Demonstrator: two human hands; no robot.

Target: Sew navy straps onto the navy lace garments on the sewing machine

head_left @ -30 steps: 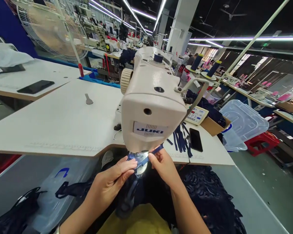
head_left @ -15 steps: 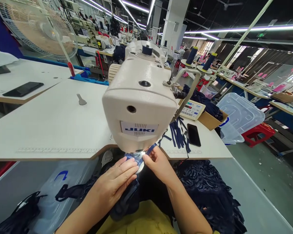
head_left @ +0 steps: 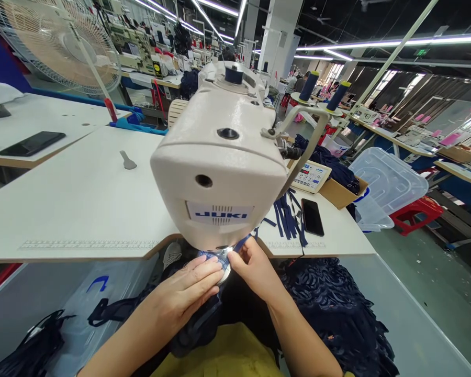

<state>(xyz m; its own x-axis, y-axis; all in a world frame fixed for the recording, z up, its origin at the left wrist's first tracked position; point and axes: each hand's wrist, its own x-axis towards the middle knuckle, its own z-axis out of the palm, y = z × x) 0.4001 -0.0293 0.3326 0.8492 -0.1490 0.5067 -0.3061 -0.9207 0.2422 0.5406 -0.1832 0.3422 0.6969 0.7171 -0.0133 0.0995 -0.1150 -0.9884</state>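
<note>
Presently, cloth (head_left: 211, 255) lies at six o'clock from the machine (head_left: 220, 178). Left hand (head_left: 186, 289), seven o'clock: fingers nearly straight on cloth; grip beneath hidden. Right hand (head_left: 256, 269), five o'clock: thumb and finger closed on strip (head_left: 242, 243). Step, apparently: guiding strip with cloth. Next move calls for flat, aligned layers.

We note a grey-green floor (head_left: 419, 293), white pillar (head_left: 275, 44), bright tube lights (head_left: 447, 40) under a dark ceiling (head_left: 349, 26); windows (head_left: 382, 87) and dark curtains (head_left: 400, 79), back right; red stool (head_left: 419, 210), right.
</note>
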